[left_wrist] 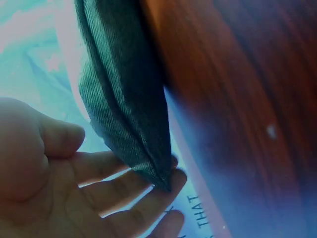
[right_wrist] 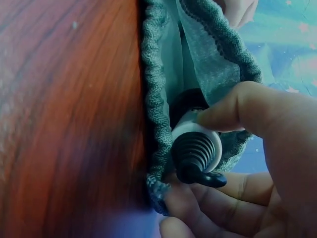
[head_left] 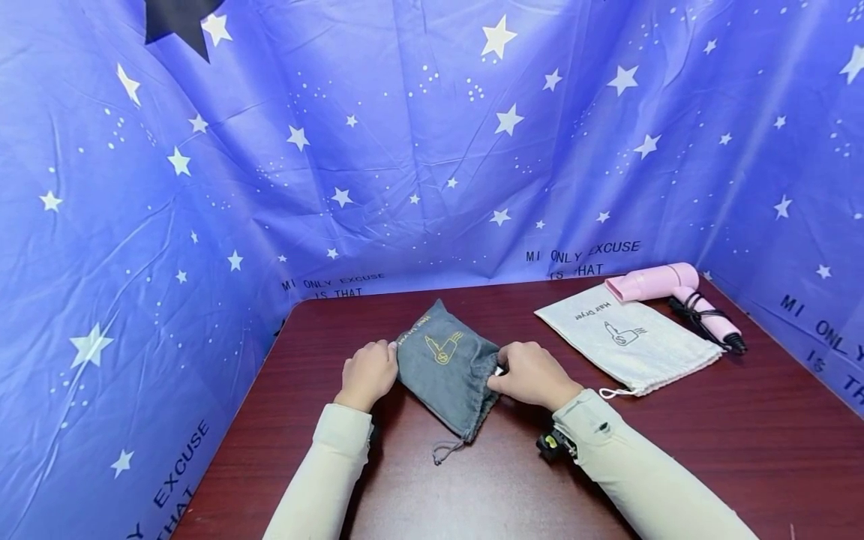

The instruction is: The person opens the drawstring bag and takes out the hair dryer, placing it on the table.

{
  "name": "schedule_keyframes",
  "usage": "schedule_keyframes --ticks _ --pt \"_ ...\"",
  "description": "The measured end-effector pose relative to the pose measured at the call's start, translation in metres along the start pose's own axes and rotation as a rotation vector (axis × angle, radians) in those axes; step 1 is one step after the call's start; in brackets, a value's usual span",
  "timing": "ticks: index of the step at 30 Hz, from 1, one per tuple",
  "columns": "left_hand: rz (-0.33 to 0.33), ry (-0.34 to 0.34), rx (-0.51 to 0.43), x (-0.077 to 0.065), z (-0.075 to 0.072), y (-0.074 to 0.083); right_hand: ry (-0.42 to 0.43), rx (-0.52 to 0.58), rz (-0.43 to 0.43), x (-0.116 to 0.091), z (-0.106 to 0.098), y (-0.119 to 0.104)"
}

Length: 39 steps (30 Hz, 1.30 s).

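A grey drawstring bag (head_left: 445,367) with yellow hair dryer print lies on the table between both hands, its gathered mouth toward the right. From the mouth sticks the white handle end of a hair dryer (right_wrist: 197,148), with a black ribbed cord sleeve; the rest is hidden inside. My right hand (head_left: 536,373) pinches that end, thumb on top and fingers below, at the bag's rim. At the far-left side, my left hand (head_left: 370,371) touches the bag's corner (left_wrist: 156,171) with extended fingers, thumb apart from the cloth.
A white drawstring bag (head_left: 624,341) printed "Hair Dryer" lies at the right of the dark red table (head_left: 432,502). On its far edge rests a pink hair dryer (head_left: 658,282) with its black cord wound round the handle. A blue star-patterned curtain (head_left: 418,150) encloses the table.
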<state>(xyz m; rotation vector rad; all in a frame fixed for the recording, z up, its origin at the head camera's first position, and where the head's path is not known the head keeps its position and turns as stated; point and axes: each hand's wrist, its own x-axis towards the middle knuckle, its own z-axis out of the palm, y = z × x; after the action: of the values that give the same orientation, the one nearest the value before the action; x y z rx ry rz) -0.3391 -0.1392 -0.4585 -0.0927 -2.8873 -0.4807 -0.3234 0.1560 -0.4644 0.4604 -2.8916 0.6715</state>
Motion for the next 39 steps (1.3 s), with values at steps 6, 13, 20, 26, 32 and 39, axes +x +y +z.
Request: schedule_keyframes --ticks 6,13,20,26,32,39 --pt "-0.023 -0.096 -0.171 0.005 0.000 -0.009 -0.024 -0.001 -0.006 -0.001 -0.003 0.001" --pt "-0.024 -0.137 -0.276 0.009 0.000 -0.019 -0.023 -0.032 0.002 0.001 0.002 0.002" --pt "-0.083 -0.274 -0.478 0.010 -0.004 -0.030 -0.009 -0.097 -0.045 0.002 0.010 0.003" --pt "-0.154 -0.343 -0.662 0.009 -0.004 -0.038 -0.013 -0.103 -0.069 0.000 0.009 0.004" --pt "-0.163 -0.345 -0.696 0.009 -0.005 -0.038 -0.048 -0.094 -0.081 -0.001 0.007 0.001" --pt "-0.188 -0.335 -0.722 0.007 -0.006 -0.037 -0.067 -0.066 -0.088 0.001 0.011 0.001"
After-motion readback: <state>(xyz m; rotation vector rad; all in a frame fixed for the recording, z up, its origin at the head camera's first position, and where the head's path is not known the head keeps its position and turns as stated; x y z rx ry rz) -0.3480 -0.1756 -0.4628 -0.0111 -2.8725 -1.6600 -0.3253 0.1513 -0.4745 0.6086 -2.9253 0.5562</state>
